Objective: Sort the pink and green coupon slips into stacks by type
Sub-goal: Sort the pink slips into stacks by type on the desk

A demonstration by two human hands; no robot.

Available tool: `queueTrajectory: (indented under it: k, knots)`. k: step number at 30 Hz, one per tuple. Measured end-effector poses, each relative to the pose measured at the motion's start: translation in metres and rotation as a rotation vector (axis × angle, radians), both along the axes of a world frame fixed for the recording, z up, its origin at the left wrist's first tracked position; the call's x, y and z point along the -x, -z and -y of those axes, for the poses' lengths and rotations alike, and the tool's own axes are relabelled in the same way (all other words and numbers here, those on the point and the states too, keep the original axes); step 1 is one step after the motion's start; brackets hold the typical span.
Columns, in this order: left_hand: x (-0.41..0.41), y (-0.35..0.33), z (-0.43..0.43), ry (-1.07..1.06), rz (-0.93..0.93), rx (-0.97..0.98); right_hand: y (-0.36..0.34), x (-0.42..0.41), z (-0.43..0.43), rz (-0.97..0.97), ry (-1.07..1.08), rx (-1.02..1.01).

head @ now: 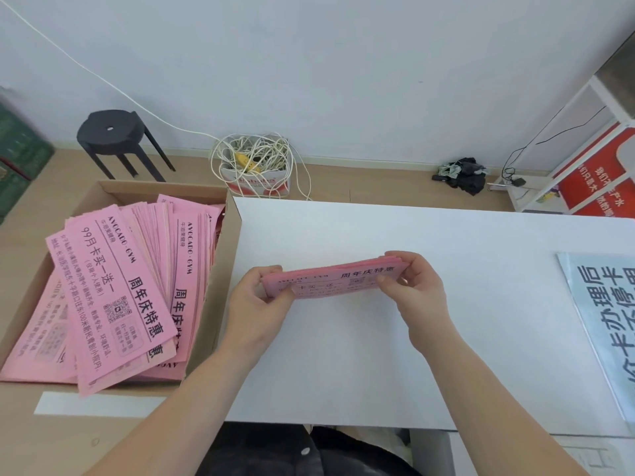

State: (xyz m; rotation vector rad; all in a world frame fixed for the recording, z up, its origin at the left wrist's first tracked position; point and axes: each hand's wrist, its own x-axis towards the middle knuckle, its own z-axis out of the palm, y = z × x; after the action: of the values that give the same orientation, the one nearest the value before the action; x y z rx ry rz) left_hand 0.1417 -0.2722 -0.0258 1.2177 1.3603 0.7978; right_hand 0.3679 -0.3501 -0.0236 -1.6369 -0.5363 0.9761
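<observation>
Left hand (264, 300): pinched one short end of the bundle, thumb on the printed face nearest the person, fingers curled round behind it
Right hand (415, 286): pinched the opposite short end the same way, thumb in front, fingertips wrapped over the top corner
Bundle of pink slips (336, 278): spanned the gap between the two hands, stood on its long edge with the print facing the person, low over the white table (343, 365); I could not tell whether its lower edge touched the top
Loose pink slips (113, 293): heaped at mixed angles in a cardboard box (137, 187) out past the left hand, just beside that forearm
Green slips: none that I could see from there
Blue sheet (604, 321): lay flat on the table well out beyond the right hand
Step in hand: to my eye the bundle was being squared up before being set down as a stack
How it will handle: thin paper, very light; a single slip would flop, while the bundle looked stiff enough to hold its shape between two pinches; smooth sheets would likely slide on one another and fan out if the hold slackened, and corners would crease easily
Where to take hold: at both short ends, thumb across the face and fingers behind, firmly enough to keep the edges level
</observation>
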Motion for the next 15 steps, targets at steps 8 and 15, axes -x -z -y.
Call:
queueTrajectory:
  k: [8, 15]
  knots:
    - [-0.007, 0.005, -0.003, 0.066, -0.067, -0.044, 0.005, 0.015, -0.004, -0.105, 0.039, -0.033]
    - [-0.004, 0.017, -0.010, 0.147, -0.204, 0.043, 0.006, 0.014, -0.012, 0.124, 0.043, 0.171]
